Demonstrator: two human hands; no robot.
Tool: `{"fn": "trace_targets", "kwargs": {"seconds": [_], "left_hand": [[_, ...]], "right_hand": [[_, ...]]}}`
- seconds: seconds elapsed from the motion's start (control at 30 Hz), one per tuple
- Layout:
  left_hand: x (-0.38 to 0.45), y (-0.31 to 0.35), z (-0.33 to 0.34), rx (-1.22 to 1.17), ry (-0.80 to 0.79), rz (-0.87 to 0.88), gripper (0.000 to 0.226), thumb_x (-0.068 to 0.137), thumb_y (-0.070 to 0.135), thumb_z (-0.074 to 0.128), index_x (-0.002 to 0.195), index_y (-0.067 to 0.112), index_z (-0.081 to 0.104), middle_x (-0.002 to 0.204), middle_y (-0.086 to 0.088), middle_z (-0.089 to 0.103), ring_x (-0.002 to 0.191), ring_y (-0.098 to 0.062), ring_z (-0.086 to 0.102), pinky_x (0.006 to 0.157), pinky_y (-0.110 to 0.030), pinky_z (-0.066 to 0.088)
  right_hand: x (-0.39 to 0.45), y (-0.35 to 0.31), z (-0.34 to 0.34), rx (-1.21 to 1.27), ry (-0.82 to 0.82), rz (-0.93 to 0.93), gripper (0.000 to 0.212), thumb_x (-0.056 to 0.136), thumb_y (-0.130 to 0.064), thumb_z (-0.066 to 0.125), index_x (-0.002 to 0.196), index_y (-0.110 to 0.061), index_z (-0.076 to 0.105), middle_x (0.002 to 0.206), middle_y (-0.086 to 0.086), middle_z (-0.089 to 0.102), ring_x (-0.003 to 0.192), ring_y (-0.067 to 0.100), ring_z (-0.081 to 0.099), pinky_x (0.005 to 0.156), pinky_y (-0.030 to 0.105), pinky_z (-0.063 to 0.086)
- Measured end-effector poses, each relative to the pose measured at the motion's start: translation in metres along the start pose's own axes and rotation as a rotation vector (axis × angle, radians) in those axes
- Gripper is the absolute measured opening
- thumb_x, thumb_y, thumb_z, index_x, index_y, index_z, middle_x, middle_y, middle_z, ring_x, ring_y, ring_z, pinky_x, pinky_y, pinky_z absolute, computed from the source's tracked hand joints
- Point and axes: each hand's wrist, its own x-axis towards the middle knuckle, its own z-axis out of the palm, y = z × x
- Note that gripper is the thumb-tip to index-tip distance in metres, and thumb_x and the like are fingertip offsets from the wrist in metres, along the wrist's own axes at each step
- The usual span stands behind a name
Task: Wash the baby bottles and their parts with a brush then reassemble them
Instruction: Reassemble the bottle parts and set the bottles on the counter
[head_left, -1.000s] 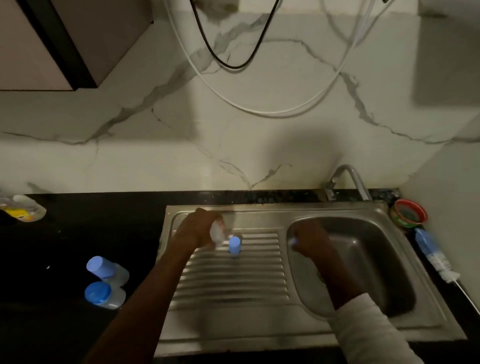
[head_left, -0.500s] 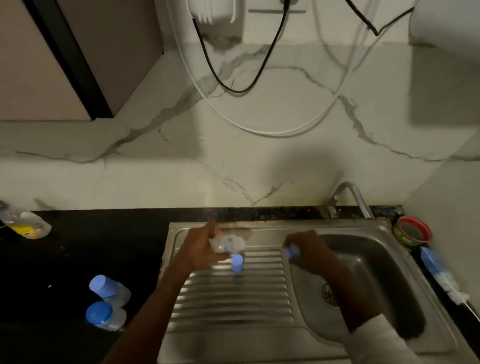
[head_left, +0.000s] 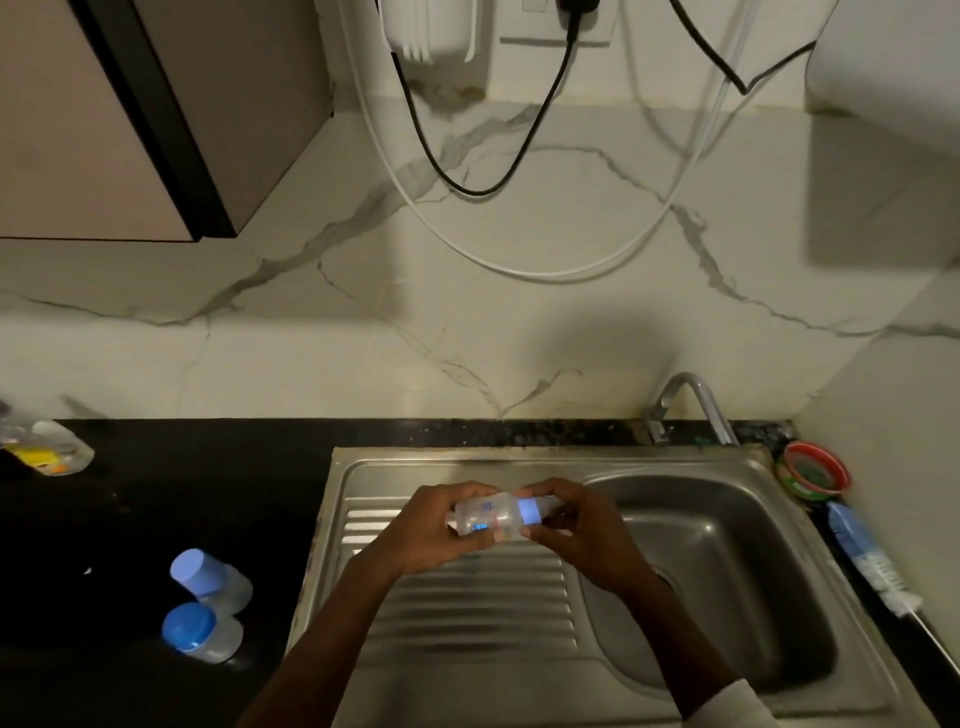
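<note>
Two hands hold one bottle (head_left: 480, 522) sideways above the sink (head_left: 467, 597): the left hand (head_left: 434, 527) grips its body, the right hand (head_left: 569, 525) pinches the blue ring (head_left: 528, 512), so its long axis runs from hand to hand

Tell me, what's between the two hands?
The head view shows a clear baby bottle with a blue ring, lying sideways, gripped by the left hand and right hand.
</note>
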Motion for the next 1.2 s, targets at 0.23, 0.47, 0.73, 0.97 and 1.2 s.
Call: {"fn": "trace_targets", "kwargs": {"seconds": [0.23,0.47,0.73,0.97,1.2], "left_hand": [[0.004,0.009,0.010,0.039,0.122,0.150,0.061,0.082,0.050,0.081,0.136,0.041,0.057,0.131,0.024,0.059,0.121,-0.006,0.058,0.097,-0.021,0.050],[0.006,0.005,0.005,0.006,0.141,0.153,0.059,0.082,0.044,0.084,0.135,0.039,0.060,0.129,0.020,0.062,0.120,-0.010,0.060,0.096,-0.032,0.054],[0.002,0.001,0.007,0.027,0.112,0.122,0.060,0.080,0.049,0.083,0.134,0.038,0.060,0.127,0.023,0.061,0.119,-0.005,0.059,0.096,-0.027,0.053],[0.000,-0.001,0.005,0.005,0.120,0.095,0.060,0.079,0.050,0.083,0.133,0.041,0.059,0.126,0.022,0.063,0.116,-0.007,0.062,0.092,-0.024,0.055],[-0.001,-0.005,0.001,0.001,0.139,0.059,0.059,0.079,0.051,0.083,0.132,0.043,0.059,0.126,0.022,0.064,0.115,-0.005,0.062,0.089,-0.022,0.057]], "right_hand": [[0.004,-0.014,0.000,0.141,0.053,0.209,0.027,0.098,-0.048,0.061,0.093,-0.024,0.072,0.073,0.007,0.074,0.057,0.024,0.071,0.056,0.037,0.060],[0.013,-0.020,-0.014,0.281,-0.176,0.355,0.035,0.099,-0.047,0.060,0.116,-0.016,0.063,0.088,0.016,0.076,0.069,0.035,0.072,0.063,0.038,0.060],[0.013,-0.014,-0.012,0.062,-0.109,0.391,0.047,0.097,-0.062,0.048,0.105,-0.021,0.070,0.084,0.003,0.077,0.063,0.022,0.072,0.055,0.028,0.057],[0.011,-0.014,-0.007,0.074,-0.108,0.392,0.057,0.101,-0.059,0.042,0.088,-0.011,0.070,0.073,0.010,0.074,0.062,0.029,0.072,0.061,0.034,0.060],[0.011,-0.014,-0.001,-0.060,-0.132,0.241,0.042,0.099,-0.050,0.057,0.084,-0.015,0.073,0.070,0.001,0.073,0.064,0.016,0.072,0.068,0.029,0.059]]}}
